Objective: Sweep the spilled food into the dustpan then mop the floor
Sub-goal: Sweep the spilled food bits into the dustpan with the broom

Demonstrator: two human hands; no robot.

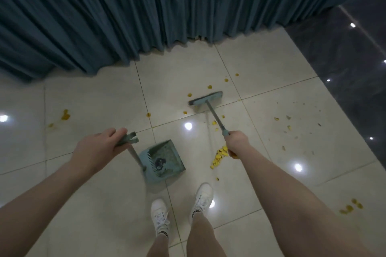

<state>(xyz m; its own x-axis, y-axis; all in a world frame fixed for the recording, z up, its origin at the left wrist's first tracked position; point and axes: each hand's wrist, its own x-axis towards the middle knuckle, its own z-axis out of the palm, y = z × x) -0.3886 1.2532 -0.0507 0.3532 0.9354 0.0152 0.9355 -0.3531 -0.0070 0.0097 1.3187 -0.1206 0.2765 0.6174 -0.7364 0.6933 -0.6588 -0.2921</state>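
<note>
My left hand (100, 145) grips the top of a long handle whose teal dustpan (161, 160) rests on the pale tile floor just ahead of my feet, with dark dirt inside. My right hand (237, 142) holds the grey handle of a teal broom (205, 99), whose head touches the floor further out, near the curtain. Yellow food pieces (219, 155) lie in a pile just under my right hand, to the right of the dustpan. More yellow bits (208, 87) are scattered around the broom head.
A dark teal curtain (125, 10) hangs along the far side down to the floor. Dark glossy tiles (351, 58) border the right. More spilled scraps lie at left (65, 115), at right (289, 127) and at lower right (351, 207). My white shoes (159, 214) stand behind the dustpan.
</note>
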